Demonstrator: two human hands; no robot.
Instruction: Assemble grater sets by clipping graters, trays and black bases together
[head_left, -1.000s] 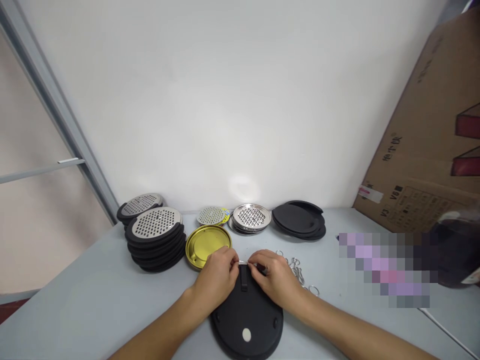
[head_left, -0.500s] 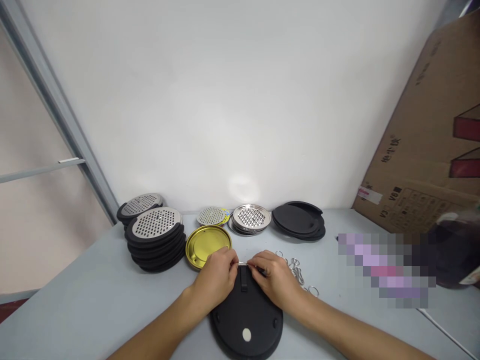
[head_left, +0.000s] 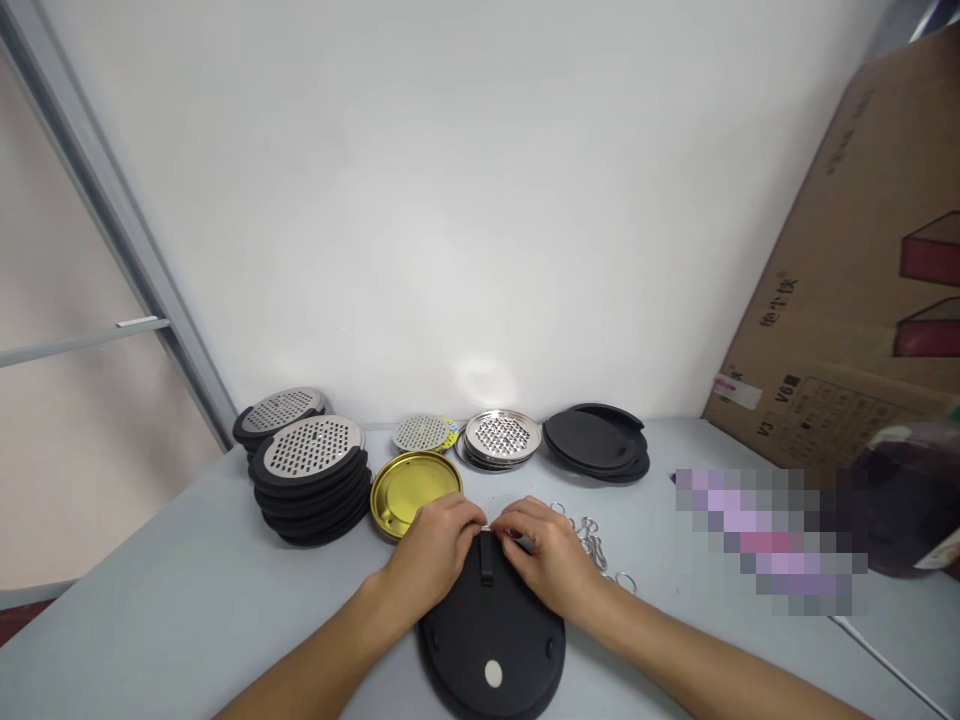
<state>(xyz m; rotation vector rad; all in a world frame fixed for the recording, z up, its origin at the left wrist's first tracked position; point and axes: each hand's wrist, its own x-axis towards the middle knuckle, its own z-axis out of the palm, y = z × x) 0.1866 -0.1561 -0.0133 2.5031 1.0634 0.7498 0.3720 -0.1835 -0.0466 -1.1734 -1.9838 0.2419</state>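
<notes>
Face down on the table in front of me lies a black oval grater base (head_left: 517, 625) with a narrow strap (head_left: 487, 560) at its far end and a pale oval spot near its close end. My left hand (head_left: 433, 548) pinches a small metal ring (head_left: 487, 527) at the strap's far end. From the other side, my right hand (head_left: 553, 556) pinches the same ring with thumb and fingertips. The fingers cover most of the ring. Loose metal rings and clips (head_left: 592, 545) lie just beyond my right hand.
A gold round dish (head_left: 415, 487) lies beyond my left hand. Stacked black holders with grater plates (head_left: 311, 490) stand at left. Metal grater discs (head_left: 502, 437) and black bases (head_left: 592, 440) sit along the wall. A cardboard box (head_left: 840, 300) and dark container (head_left: 900, 500) are at right.
My fingertips have come closer together over the metal ring, so less of it shows. The black base has hardly moved.
</notes>
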